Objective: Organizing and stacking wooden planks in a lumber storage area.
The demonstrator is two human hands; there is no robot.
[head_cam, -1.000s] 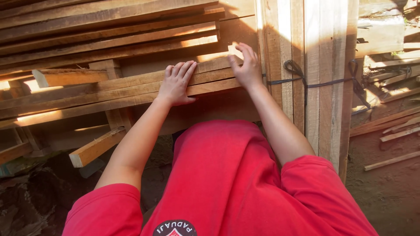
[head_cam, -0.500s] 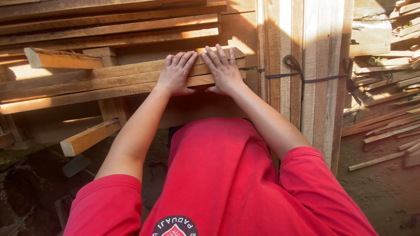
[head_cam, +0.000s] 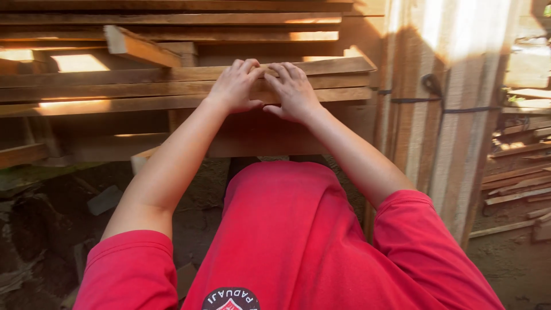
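At the centre of the frame, slightly above the middle, lies a stack of long wooden slats point(head_cam: 172, 89), and both hands rest on its top pieces. The left hand point(head_cam: 234, 87) and the right hand point(head_cam: 294, 90) now sit side by side with their fingertips touching, fingers curled over the upper edge of the top slat point(head_cam: 321, 67). Half a second ago the fingers lay flat and spread on the wood; a second ago the right hand was further right, near the bundle. So the hands have come together and gone from resting flat to hooking the edge, which reads as taking hold of that slat. Whether the fingers wrap fully round it I cannot tell, since the far face is hidden.

That slat's long axis runs almost level across the picture, left to right, with its cut end pointing right, towards the upright bundle of boards point(head_cam: 453, 132) at the right side, tied with a dark cord point(head_cam: 431, 86). More planks point(head_cam: 172, 20) lie stacked above, in the upper part of the frame. A short block point(head_cam: 140, 49) sits skewed at the upper left. Loose offcuts point(head_cam: 516, 189) lie on the dirt ground point(head_cam: 505, 264) at the lower right. Red sleeves point(head_cam: 287, 241) fill the bottom.
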